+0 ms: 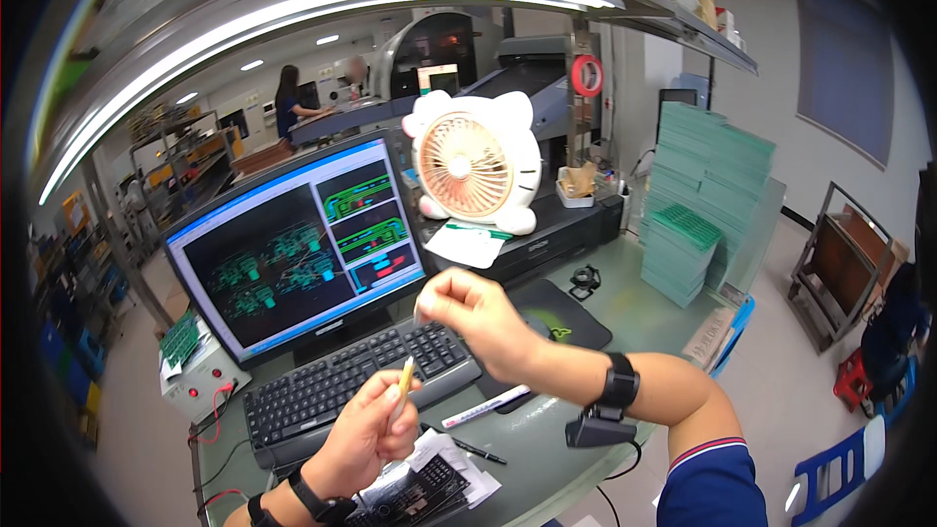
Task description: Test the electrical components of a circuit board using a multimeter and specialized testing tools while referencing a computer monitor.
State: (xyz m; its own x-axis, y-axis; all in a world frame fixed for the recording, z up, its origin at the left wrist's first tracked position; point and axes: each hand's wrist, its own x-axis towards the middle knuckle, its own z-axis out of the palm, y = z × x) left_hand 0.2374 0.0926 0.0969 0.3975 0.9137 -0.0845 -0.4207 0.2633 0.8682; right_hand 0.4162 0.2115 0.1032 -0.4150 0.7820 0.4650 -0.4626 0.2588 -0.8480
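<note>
My left hand [363, 429] is closed around a slim yellow stick-like tool [404, 383] with a pale tip pointing up. My right hand [480, 320] is raised above the keyboard [327, 402], its thumb and fingers pinched together. Something small and greyish shows at those fingertips, too small to name. Below the hands lie a white marker pen [485, 407] and a thin black pen [476, 449]. Dark printed sheets [415, 496] on white paper lie beside my left wrist.
Behind the keyboard stands a monitor [278, 263] with circuit layouts. A white cartoon-shaped fan [527, 171] stands on a black printer [556, 234]. A black mouse pad [586, 332] lies right of the keyboard. Tall stacks of green boards [717, 161] stand at right; a grey box [200, 381] at left.
</note>
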